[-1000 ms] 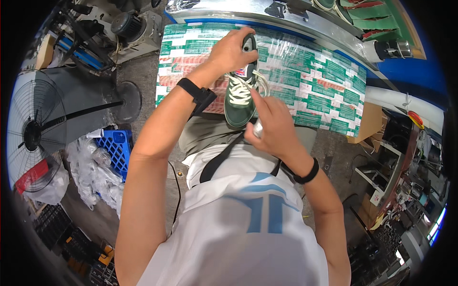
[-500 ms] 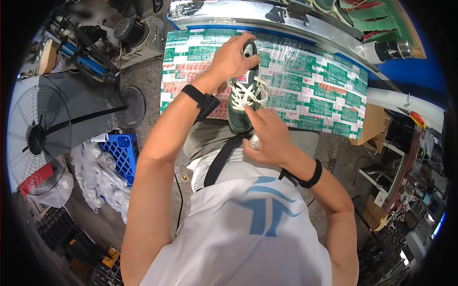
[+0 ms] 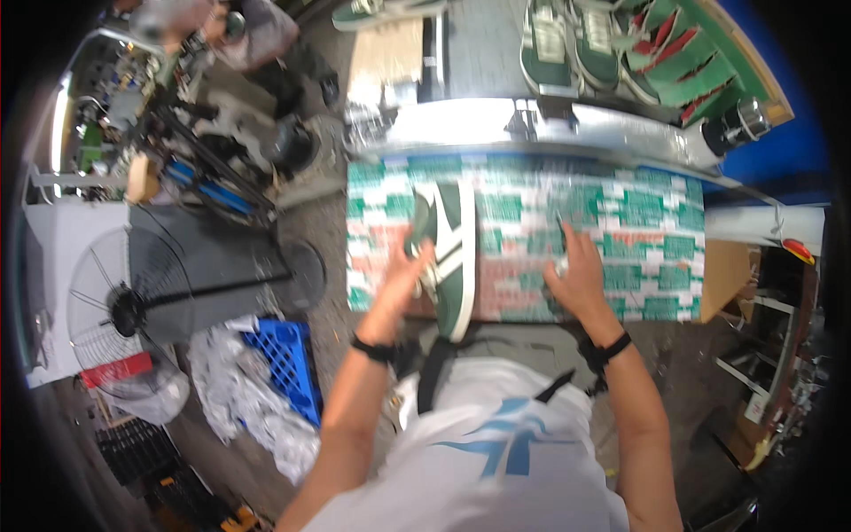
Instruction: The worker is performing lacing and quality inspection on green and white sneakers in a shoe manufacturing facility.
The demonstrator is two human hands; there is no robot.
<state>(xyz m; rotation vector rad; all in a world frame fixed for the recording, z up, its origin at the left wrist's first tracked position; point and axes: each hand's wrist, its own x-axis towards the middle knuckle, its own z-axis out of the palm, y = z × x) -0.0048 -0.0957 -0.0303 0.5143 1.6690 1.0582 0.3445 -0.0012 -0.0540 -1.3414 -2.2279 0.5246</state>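
A dark green sneaker (image 3: 456, 266) with white stripes and a white sole edge is turned onto its side above the taped work surface (image 3: 523, 301). My left hand (image 3: 408, 270), blurred by motion, grips it at the laced opening. Off to the right and apart from the shoe, my right hand (image 3: 576, 279) hangs over the same surface. Its fingers are curled around a small, thin thing with a dark tip; blur keeps its kind from showing.
Beyond a shiny metal rail (image 3: 443, 127), several green sneakers (image 3: 596, 44) stand on a grey belt (image 3: 483, 53). At the back right is a green rack (image 3: 700, 53) of shoe parts. Left are a standing fan (image 3: 128, 309) and a blue plastic crate (image 3: 288, 363). A person (image 3: 257, 35) is at the far left.
The view has shifted, showing more of the belt. The sneaker has turned from laces up onto its side. My left hand has moved from its heel to its opening; my right hand has left the laces.
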